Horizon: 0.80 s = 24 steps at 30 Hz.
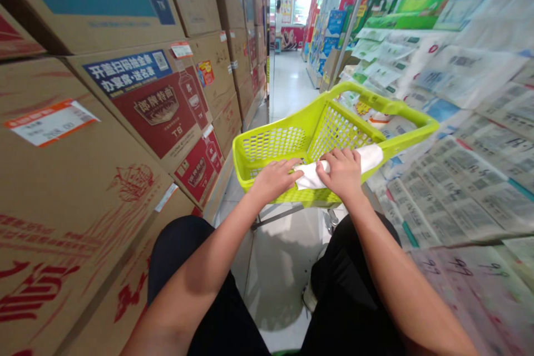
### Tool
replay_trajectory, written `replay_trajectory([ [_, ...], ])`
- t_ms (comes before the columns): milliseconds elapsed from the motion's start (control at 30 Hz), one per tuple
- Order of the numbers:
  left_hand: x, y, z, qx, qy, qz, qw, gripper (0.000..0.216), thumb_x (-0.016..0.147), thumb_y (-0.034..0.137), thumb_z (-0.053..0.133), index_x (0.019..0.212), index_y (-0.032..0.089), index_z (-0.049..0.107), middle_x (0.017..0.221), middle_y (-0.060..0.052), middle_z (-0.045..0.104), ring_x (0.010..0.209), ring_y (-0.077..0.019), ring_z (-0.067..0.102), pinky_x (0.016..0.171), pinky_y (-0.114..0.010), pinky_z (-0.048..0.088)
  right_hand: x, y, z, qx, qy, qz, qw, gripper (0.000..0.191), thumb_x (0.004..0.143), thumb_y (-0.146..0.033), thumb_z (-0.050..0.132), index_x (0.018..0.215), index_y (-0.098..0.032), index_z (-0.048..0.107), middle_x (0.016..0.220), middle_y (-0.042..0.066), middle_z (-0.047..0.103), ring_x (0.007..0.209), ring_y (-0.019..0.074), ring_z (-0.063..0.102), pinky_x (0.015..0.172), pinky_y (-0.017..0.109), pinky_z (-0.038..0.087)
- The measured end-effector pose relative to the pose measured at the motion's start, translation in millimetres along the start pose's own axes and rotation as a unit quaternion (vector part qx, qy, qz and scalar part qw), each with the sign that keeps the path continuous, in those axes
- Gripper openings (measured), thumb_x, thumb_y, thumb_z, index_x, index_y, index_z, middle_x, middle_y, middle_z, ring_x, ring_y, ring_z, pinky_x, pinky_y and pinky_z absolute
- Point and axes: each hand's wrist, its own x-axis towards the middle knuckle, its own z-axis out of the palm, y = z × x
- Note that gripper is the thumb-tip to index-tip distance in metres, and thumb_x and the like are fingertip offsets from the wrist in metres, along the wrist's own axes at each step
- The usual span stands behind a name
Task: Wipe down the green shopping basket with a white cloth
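A lime-green shopping cart basket (275, 142) stands tilted in front of my knees, with perforated sides. Along its near rim lies a folded white cloth or paper wipe (370, 158). My right hand (342, 172) is closed over the wipe, pressing it around the rim with the fingers pointing into the basket. My left hand (276, 179) curls over the rim just left of the wipe, its thumb touching the wipe's end. The undersides of both hands' grips are hidden. Below the basket, part of a metal cart frame (279, 216) and a wheel show.
Stacked cardboard cartons (158, 117) with price tags wall the left side. Packs of paper tissue (467, 178) pile up on the right, close to the cart. A grey metal pole (348, 33) rises behind the basket. The tiled aisle (292, 78) runs ahead to a shop counter.
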Motion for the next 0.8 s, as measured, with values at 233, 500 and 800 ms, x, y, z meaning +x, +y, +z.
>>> replay_trajectory([
  [233,-3.1,1.8,8.3,-0.051,0.047,-0.012,0.998,0.035,0.108,0.031,0.038,0.122,0.025,0.069,0.151,-0.007,0.059,0.131,-0.0288,0.058,0.105,-0.046,0.047,-1.6,-0.2,1.4,0.000,0.005,0.006,1.000,0.040,0.101,-0.046,0.041,0.101,-0.022,0.074,0.100,0.012,0.068,0.104,0.0318,0.051,0.102,0.048,0.031],
  [500,-23.6,-30.9,-34.6,-0.251,-0.062,-0.003,0.966,0.017,0.098,0.033,0.056,0.096,0.022,0.070,0.147,-0.010,0.060,0.131,-0.0234,0.062,0.110,-0.036,0.050,13.7,10.4,-5.8,-0.012,-0.042,0.056,0.998,0.047,0.102,-0.043,0.039,0.096,-0.019,0.078,0.095,0.013,0.075,0.098,0.0304,0.059,0.095,0.045,0.035],
  [800,-19.9,-44.0,-7.1,0.026,-0.201,-0.191,0.961,0.055,0.091,0.066,0.051,0.100,0.018,0.078,0.098,-0.016,0.079,0.095,-0.0349,0.076,0.081,-0.040,0.055,31.1,-13.3,16.4,-0.018,-0.057,0.023,0.998,0.046,0.102,-0.044,0.043,0.090,-0.018,0.080,0.107,0.014,0.076,0.106,0.0323,0.058,0.089,0.045,0.031],
])
